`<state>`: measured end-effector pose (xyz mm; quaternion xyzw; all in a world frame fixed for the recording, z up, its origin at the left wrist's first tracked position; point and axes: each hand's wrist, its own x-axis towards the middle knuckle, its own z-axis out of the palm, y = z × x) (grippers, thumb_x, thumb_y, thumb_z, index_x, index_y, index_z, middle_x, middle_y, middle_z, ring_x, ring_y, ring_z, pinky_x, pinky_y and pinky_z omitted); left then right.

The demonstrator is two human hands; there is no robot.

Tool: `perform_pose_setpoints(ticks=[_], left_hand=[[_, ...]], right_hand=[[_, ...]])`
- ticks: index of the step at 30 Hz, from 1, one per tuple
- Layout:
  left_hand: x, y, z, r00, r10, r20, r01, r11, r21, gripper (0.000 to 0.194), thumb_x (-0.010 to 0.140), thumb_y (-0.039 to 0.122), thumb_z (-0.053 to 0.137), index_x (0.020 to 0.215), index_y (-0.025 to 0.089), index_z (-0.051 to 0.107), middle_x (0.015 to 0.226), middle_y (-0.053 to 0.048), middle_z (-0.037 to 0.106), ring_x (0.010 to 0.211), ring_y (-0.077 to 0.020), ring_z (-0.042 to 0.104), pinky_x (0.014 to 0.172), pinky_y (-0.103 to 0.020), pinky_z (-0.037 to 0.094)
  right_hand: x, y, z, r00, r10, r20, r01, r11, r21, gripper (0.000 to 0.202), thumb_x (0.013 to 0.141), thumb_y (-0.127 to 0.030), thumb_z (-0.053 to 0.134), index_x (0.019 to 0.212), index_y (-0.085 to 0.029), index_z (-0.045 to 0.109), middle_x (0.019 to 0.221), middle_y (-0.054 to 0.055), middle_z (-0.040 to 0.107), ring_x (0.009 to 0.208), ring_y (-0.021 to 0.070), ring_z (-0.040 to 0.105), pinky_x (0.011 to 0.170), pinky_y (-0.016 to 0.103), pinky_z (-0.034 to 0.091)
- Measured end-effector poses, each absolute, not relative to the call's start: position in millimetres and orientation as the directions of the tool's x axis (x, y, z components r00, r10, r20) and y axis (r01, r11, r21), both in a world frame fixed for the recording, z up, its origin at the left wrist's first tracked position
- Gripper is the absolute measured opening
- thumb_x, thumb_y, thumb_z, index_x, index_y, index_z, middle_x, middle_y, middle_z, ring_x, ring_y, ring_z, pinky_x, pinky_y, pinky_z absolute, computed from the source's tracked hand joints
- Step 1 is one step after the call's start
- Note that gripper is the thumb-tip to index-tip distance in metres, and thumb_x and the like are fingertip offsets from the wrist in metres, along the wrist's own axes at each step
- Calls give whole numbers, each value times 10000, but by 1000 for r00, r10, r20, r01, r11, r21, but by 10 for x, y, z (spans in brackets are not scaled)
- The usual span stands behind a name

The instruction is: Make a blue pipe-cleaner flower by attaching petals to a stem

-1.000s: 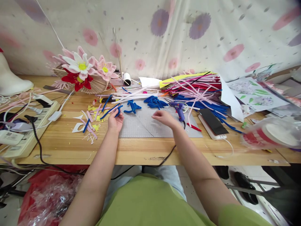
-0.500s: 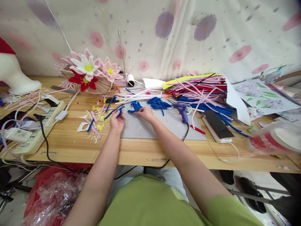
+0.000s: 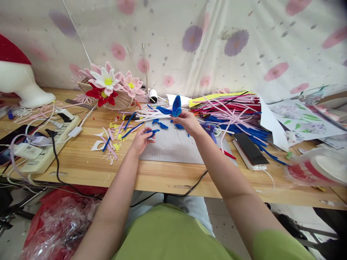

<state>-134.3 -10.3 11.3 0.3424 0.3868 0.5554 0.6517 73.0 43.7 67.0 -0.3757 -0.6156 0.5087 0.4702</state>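
Raised above the grey cutting mat (image 3: pixel 173 150), a blue fuzzy flower piece (image 3: pixel 176 104) with petal-like loops is pinched in my right hand (image 3: pixel 187 121). My left hand (image 3: pixel 142 141), lower and to its left, has its fingers closed on a small blue fuzzy piece (image 3: pixel 152 133) over the mat's left edge. More blue pieces (image 3: pixel 163 125) lie on the mat behind the hands. A purple glue gun (image 3: pixel 210 130) rests right of my right hand, partly hidden by the wrist.
Pink, red and blue fuzzy stems (image 3: pixel 230 108) are heaped at the back right. A phone (image 3: pixel 251 148) and a wrapped cup (image 3: pixel 317 166) sit farther right. Scraps (image 3: pixel 116 139), fuzzy flowers (image 3: pixel 108 81) and a power strip (image 3: pixel 51 144) are on the left.
My right hand has lifted a blue flower piece off the mat, moving up and to the right. My left hand, still holding its blue piece, has shifted slightly right. The view has tilted slightly.
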Motion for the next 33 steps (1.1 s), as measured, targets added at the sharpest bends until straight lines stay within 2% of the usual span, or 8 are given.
perform_pose_setpoints(ticks=[5, 12, 18, 26, 33], left_hand=[[-1292, -131, 190, 119, 987, -103, -388, 142, 910, 309, 610, 178, 723, 830, 156, 507, 695, -21, 641, 571, -120, 608, 482, -233, 521], [-1226, -183, 206, 118, 989, -93, -292, 124, 949, 347, 585, 230, 745, 817, 166, 495, 717, -2, 639, 581, -126, 613, 496, -254, 520], [-1118, -217, 265, 120, 990, -74, -299, 107, 948, 403, 574, 247, 762, 871, 169, 500, 763, -15, 652, 591, -132, 616, 490, -255, 512], [-1027, -244, 152, 29, 995, -91, -379, 95, 920, 456, 537, 270, 791, 854, 180, 475, 763, -5, 665, 606, -136, 628, 488, -255, 517], [-1048, -248, 125, 22, 997, -76, -392, 79, 917, 439, 553, 271, 781, 880, 178, 503, 787, -15, 671, 631, -141, 635, 494, -247, 508]], right_hand=[[749, 400, 618, -322, 890, 323, 136, 381, -914, 292, 608, -445, 710, 638, -175, 603, 709, 11, 611, 712, 139, 555, 725, 302, 470], [758, 323, 333, -381, 833, 402, 113, 473, -874, 315, 662, -500, 682, 686, -190, 633, 777, 39, 621, 771, 163, 577, 760, 314, 470], [762, 330, 307, -402, 820, 408, 160, 502, -850, 339, 688, -537, 654, 697, -199, 654, 766, 43, 629, 767, 168, 581, 764, 320, 469], [753, 264, 348, -397, 802, 447, 247, 562, -789, 206, 764, -409, 617, 754, -220, 699, 871, 55, 679, 854, 184, 610, 815, 319, 466], [710, 262, 344, -400, 779, 483, 337, 615, -713, 106, 764, -264, 615, 759, -240, 718, 882, 37, 693, 865, 176, 616, 821, 311, 471]])
